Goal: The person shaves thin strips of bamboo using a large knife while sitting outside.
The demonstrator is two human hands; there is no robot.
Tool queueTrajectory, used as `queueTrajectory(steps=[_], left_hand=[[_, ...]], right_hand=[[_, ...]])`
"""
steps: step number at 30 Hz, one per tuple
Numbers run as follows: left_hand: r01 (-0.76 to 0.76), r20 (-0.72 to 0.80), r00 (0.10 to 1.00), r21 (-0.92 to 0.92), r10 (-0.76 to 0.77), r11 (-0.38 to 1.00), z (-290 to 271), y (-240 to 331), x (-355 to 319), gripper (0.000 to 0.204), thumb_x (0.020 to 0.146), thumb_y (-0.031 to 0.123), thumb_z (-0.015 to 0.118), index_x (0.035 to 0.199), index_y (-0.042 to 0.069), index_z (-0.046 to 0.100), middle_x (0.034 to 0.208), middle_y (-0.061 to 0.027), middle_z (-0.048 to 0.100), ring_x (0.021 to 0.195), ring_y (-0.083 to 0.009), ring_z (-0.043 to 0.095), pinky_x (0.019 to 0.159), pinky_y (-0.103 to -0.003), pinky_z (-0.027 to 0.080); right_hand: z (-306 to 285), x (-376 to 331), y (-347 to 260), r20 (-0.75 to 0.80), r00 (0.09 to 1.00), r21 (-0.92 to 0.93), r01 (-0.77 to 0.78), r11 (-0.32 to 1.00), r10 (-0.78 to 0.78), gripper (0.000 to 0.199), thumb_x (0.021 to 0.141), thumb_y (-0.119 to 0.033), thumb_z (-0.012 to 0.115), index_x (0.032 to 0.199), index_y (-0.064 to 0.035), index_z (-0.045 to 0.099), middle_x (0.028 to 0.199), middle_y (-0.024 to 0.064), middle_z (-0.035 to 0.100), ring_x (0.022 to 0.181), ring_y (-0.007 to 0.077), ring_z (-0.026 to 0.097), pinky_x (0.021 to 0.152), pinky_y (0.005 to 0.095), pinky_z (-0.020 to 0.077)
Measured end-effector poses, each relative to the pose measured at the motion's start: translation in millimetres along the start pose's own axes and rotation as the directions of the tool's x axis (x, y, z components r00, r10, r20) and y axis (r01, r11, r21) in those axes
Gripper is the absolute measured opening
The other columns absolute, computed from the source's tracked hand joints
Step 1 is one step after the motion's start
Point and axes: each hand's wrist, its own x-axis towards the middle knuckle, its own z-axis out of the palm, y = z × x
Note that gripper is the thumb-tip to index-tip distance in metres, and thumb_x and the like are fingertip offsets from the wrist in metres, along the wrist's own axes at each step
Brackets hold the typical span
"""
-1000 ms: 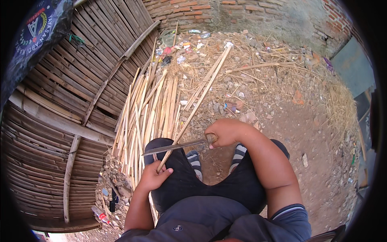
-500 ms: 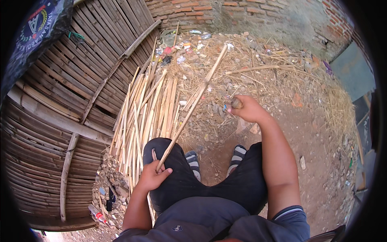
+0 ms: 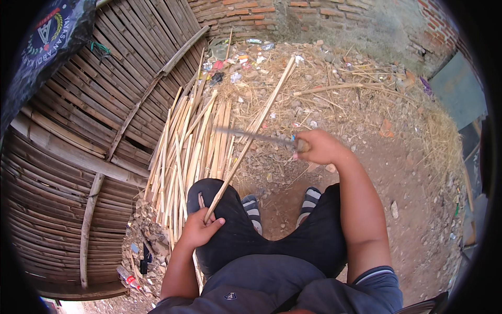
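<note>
Now the right hand point(image 3: 320, 148) has swung back in from where it was half a second ago, when it was raised further out at about 1 o'clock with no blade showing; a second ago it sat lower, close over the knees. Its grip is closed on the handle of a knife point(image 3: 256, 137), whose blade points toward 9 o'clock and crosses the stick point(image 3: 250, 140) near its middle. Whether the edge touches the stick cannot be told.

The left hand point(image 3: 201, 228) has hardly moved: it rests on the left thigh, grip closed round the stick's near end. From there the stick runs up toward 1 o'clock, its far tip out over the straw-strewn ground point(image 3: 366, 104).

A pile of split strips point(image 3: 193, 141) lies at 11 o'clock from the left hand, against the slatted wall point(image 3: 78, 131). Two striped sandals point(image 3: 282, 204) show between the knees.
</note>
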Motion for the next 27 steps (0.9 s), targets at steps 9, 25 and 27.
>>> queueTrajectory(steps=[9,25,27], left_hand=[[0.011,0.026,1.000,0.022,-0.012,1.000,-0.2,2.0,0.3,0.030,0.091,0.020,0.085,0.084,0.007,0.060,0.067,0.0053,0.054,0.062,-0.0048,0.047,0.055,-0.027,0.040],[-0.021,0.017,1.000,0.070,0.019,0.997,-0.2,2.8,0.3,0.036,0.089,0.028,0.087,0.082,0.006,0.061,0.060,0.0005,0.054,0.055,-0.0101,0.049,0.052,-0.032,0.042],[-0.024,0.027,0.999,0.102,0.021,0.995,-0.8,5.8,1.0,0.037,0.089,0.029,0.087,0.082,0.005,0.061,0.060,0.0000,0.054,0.054,-0.0109,0.050,0.052,-0.032,0.042]], right_hand=[[-3.5,0.0,16.2,-0.082,0.986,0.111,-0.137,0.984,0.147,0.048,0.085,-0.037,0.084,0.114,-0.0016,0.071,0.108,0.0231,0.074,0.104,0.0406,0.071,0.091,0.0480,0.0540],[-19.9,1.1,40.7,-0.086,0.919,0.363,-0.332,0.871,0.386,0.051,0.086,-0.041,0.083,0.119,-0.0034,0.071,0.111,0.0197,0.074,0.108,0.0333,0.071,0.096,0.0461,0.0538],[-23.1,-3.2,36.4,-0.090,0.918,0.339,-0.338,0.878,0.388,0.052,0.086,-0.041,0.083,0.118,-0.0033,0.071,0.111,0.0203,0.074,0.109,0.0347,0.071,0.096,0.0472,0.0537]])
